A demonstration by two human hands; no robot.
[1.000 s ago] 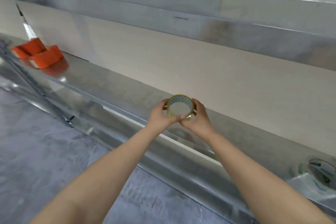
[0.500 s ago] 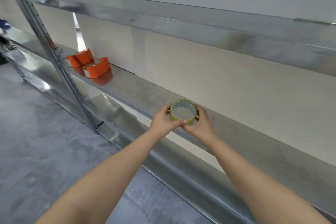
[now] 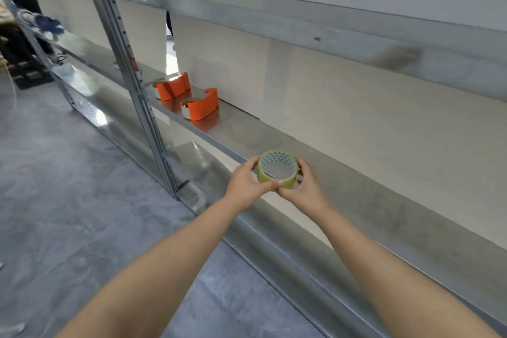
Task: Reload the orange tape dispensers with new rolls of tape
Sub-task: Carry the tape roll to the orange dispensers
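Head view shows the left hand and right hand together, clasping a tape roll above the shelf. Two orange dispensers sit well apart, leftward. Best carried level, then threaded squarely onto the nearer dispenser's hub.

We see the left hand and right hand gripping a yellowish tape roll above the metal shelf, two orange tape dispensers sitting farther left.
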